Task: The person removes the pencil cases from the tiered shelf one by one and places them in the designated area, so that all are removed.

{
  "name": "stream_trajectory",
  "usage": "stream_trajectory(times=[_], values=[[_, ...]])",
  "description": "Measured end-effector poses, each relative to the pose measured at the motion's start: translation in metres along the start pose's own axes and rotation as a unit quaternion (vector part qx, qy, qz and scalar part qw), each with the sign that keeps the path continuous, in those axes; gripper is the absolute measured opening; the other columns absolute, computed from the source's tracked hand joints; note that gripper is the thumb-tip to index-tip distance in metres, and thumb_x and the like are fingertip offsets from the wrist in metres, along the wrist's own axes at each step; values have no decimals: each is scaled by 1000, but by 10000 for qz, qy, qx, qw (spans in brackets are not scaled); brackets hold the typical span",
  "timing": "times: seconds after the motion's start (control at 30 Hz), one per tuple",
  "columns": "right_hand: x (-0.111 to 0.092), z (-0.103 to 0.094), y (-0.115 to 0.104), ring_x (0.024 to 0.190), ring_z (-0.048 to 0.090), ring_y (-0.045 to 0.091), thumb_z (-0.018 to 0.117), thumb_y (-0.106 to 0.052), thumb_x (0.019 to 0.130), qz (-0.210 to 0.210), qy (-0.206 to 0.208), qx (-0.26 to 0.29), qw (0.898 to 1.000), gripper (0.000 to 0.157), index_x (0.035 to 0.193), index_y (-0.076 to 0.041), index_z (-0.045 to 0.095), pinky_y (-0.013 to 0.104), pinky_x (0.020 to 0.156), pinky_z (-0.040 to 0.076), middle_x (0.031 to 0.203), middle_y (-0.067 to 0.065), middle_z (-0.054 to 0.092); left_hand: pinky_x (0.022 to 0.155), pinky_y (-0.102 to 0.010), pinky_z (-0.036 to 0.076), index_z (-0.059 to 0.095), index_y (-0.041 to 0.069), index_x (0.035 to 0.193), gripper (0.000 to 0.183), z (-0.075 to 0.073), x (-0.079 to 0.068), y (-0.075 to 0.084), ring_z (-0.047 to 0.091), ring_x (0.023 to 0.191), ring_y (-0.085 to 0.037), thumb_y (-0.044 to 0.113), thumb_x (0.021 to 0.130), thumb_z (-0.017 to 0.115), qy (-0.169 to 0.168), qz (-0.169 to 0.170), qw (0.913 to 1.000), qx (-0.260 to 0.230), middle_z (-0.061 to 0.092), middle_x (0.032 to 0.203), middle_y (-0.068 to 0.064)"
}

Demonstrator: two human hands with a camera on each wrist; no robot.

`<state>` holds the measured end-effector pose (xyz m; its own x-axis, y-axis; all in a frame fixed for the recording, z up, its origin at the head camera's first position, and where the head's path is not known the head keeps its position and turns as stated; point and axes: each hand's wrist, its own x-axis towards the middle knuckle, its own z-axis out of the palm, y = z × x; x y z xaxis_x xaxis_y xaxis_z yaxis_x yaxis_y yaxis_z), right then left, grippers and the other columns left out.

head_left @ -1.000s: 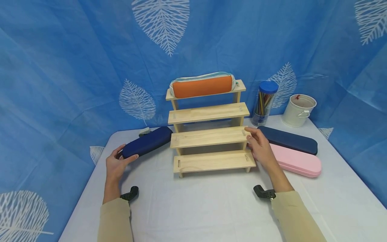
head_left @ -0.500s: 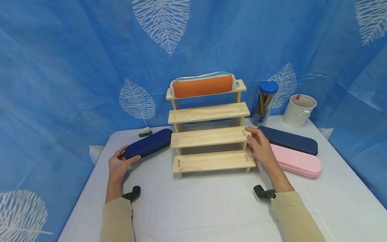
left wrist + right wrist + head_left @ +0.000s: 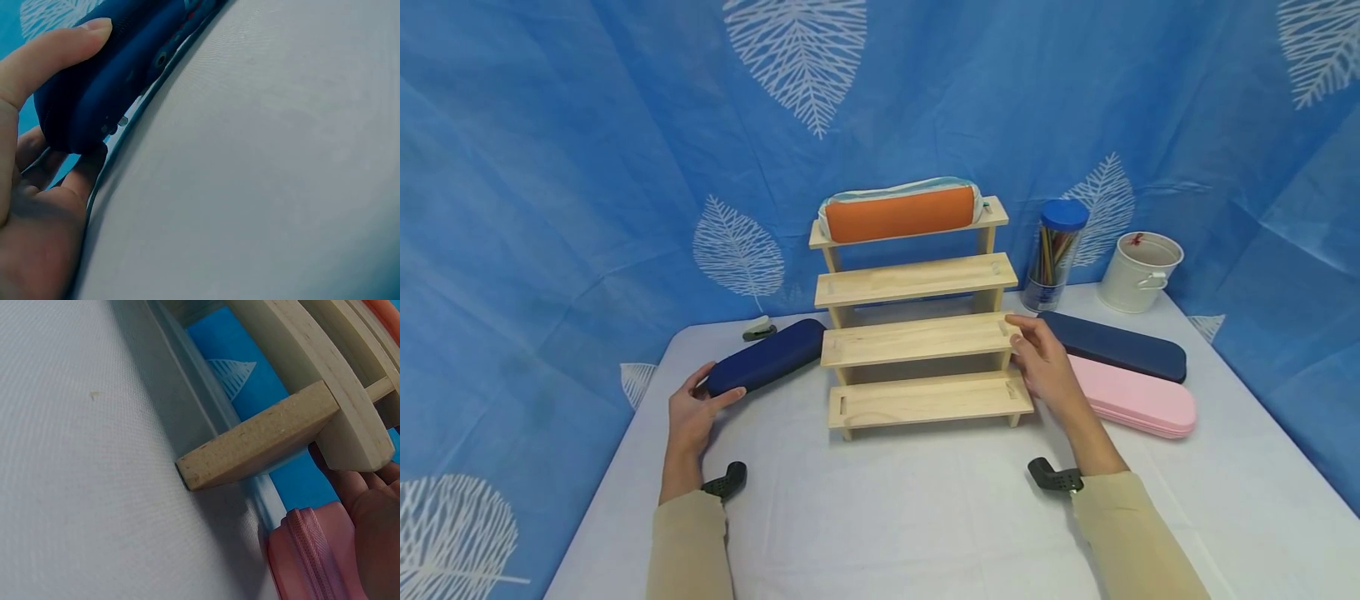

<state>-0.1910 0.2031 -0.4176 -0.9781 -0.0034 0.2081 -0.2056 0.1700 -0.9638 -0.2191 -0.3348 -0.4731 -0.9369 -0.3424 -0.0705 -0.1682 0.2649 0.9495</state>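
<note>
In the head view, a four-tier stepped wooden shelf [image 3: 917, 342] stands mid-table. My left hand [image 3: 692, 412] grips the near left end of a navy blue pencil case [image 3: 767, 357], its thumb on the near side and the other fingers behind. The case slants up and right, its far end by the shelf's left side. The left wrist view shows the thumb [image 3: 69, 47] on the case and fingers under its end. My right hand [image 3: 1047, 362] holds the right end of the second tier from the bottom. An orange, white and blue pencil case [image 3: 901, 214] lies on the top tier.
A dark navy case [image 3: 1116, 346] and a pink zipped case [image 3: 1135, 393] lie right of the shelf. Behind them stand a blue-lidded clear tube of pencils [image 3: 1054, 254] and a white bucket [image 3: 1141, 271]. A small dark green and pale object [image 3: 759, 329] lies back left.
The navy blue case and my left hand have shifted slightly rightward, and more of the small green object behind the case shows. My right hand stays on the shelf.
</note>
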Motion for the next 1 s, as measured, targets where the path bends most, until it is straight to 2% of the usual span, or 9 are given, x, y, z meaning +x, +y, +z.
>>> stream_trajectory(times=[0.1, 0.27, 0.43, 0.57, 0.77, 1.0], values=[[0, 0, 0, 127, 43, 33, 45, -15, 103, -12, 9, -28, 10000, 38, 139, -4, 44, 48, 95, 43, 144, 17, 40, 94, -26, 43, 39, 15, 148, 92, -1, 1, 1, 44, 126, -26, 16, 70, 88, -148, -17, 9997, -189, 42, 143, -14], [1, 1, -1, 127, 43, 34, 45, -15, 103, -65, -26, 37, 10000, 38, 139, -3, 44, 51, 96, 42, 143, 18, 40, 103, -32, 36, 32, 12, 151, 95, -2, 1, 4, 36, 134, -27, 1, 72, 83, -368, -91, 9981, -493, 33, 150, -14], [0, 1, 0, 128, 43, 34, 44, -15, 103, -22, -26, 31, 10000, 38, 139, -3, 43, 51, 96, 41, 145, 17, 39, 106, -34, 33, 27, 13, 153, 98, -4, 1, 5, 31, 137, -29, 0, 73, 82, -554, -110, 9971, -511, 27, 153, -15], [-1, 2, 0, 127, 43, 34, 44, -15, 103, -9, -16, 58, 10000, 38, 139, -3, 43, 50, 96, 41, 144, 17, 39, 106, -32, 32, 23, 12, 153, 99, -5, 2, 5, 28, 139, -29, 0, 74, 81, -635, 1, 9966, -525, 24, 155, -14], [-2, 2, 0, 125, 45, 34, 44, -15, 103, -4, 6, 31, 10000, 37, 139, -3, 44, 49, 96, 42, 142, 18, 41, 106, -32, 32, 24, 14, 153, 92, -5, 1, 5, 28, 139, -24, 5, 80, 78, -296, 195, 9962, -791, 27, 154, -9], [0, 1, 1, 126, 44, 33, 45, -16, 103, 1, -7, 96, 10000, 37, 138, -4, 44, 50, 96, 42, 144, 16, 40, 109, -32, 29, 32, 10, 150, 78, 2, 2, 6, 30, 138, -23, 14, 85, 75, 321, 201, 9914, -1252, 36, 149, -11]])
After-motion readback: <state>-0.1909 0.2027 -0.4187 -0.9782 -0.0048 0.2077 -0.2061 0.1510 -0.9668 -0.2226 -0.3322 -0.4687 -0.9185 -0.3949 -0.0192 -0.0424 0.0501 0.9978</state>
